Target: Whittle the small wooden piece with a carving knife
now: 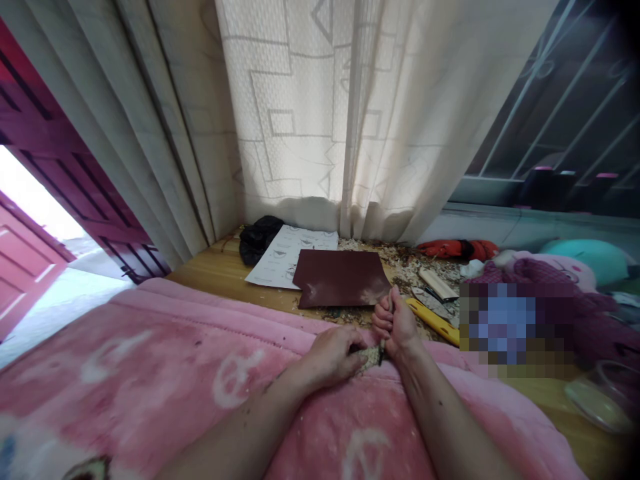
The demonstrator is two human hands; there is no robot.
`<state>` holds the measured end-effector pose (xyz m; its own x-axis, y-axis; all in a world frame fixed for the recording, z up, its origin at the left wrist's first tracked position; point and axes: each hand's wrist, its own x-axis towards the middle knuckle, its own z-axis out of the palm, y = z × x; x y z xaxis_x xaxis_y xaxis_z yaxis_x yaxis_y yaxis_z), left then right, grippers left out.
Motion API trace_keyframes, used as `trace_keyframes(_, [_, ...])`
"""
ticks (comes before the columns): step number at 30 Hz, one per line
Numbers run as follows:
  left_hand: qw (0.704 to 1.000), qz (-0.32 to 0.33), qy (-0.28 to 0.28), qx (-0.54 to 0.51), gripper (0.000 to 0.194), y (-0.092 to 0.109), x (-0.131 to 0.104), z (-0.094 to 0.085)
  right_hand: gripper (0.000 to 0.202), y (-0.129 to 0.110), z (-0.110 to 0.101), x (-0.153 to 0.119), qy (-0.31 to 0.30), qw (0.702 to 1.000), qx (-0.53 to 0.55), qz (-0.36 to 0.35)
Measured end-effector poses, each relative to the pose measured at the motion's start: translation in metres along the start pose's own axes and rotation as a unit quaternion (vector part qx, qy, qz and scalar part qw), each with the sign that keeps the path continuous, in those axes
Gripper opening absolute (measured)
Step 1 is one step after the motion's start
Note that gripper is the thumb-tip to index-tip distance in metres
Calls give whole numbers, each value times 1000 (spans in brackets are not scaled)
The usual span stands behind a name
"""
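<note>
My left hand point(337, 357) is closed on a small pale, woven-looking piece point(370, 360) over the pink blanket point(240, 333). Beside it on the right, my right hand point(395, 320) is curled into a fist with the thumb on top. It touches the right end of the pale piece, where a dark edge shows; what lies inside its fingers is hidden. Just beyond my hands a dark brown sheet point(343, 277) overlaps a white printed sheet point(287, 257). A yellow-handled tool point(433, 321) lies right of my right hand.
Shavings point(400, 257) litter the wooden table point(215, 267) around a cream-coloured object point(437, 285). Behind are a black bag point(260, 240), a red-orange item point(457, 250) and curtains point(295, 100). At right lie purple cloth point(545, 277) and a clear container point(600, 400).
</note>
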<state>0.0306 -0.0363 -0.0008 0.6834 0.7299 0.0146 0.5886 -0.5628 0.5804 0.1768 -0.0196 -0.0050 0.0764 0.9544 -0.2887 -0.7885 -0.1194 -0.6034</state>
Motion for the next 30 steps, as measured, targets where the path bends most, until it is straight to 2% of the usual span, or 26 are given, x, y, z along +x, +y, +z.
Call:
trace_keyframes(2, [1000,-1,2,-4,15,1,0,-1,43,-3,-2,-2,-10,1000,7,5])
trace_keyframes(12, [1000,-10,0,-27,17,-4,1,1,44,-8,2,-10,-27,995,39,-84])
trace_keyframes(30, [999,-11,4,-52,17,-7,3,2,44,-3,9,-14,-26,991,-2,-130])
